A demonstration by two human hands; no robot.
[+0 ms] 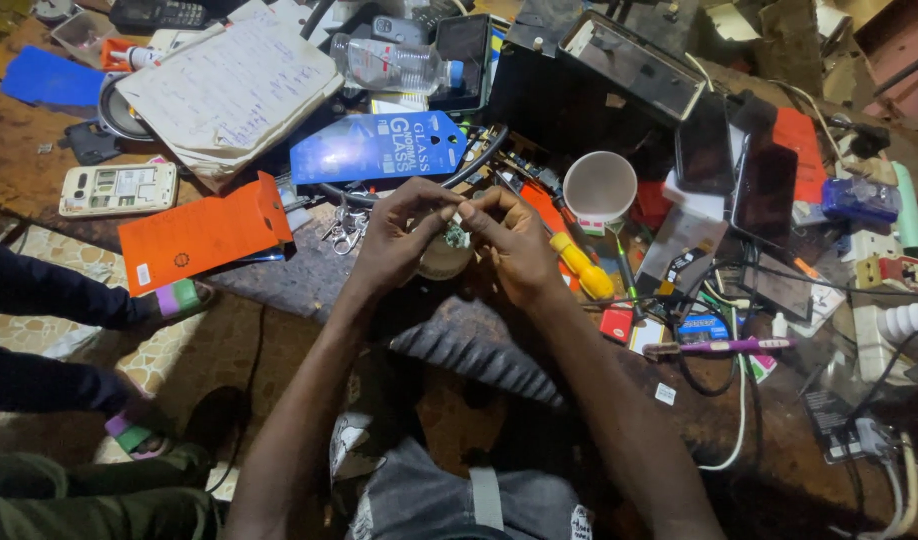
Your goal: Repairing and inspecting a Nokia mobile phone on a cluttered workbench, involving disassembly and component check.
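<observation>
You have a cluttered workbench before you: an orange card package at its left edge, a blue packet above it, an open notebook, a plastic bottle, a white cup, a yellow-handled screwdriver and dark phones to the right.

A cup stands right of the hands, a notebook lies behind-left.

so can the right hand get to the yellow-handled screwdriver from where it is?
Probably yes. The yellow-handled screwdriver lies on the bench just beside the right hand, nothing over its handle. But both hands pinch a small green circuit board, so the right hand's fingers would have to let go first.
</observation>
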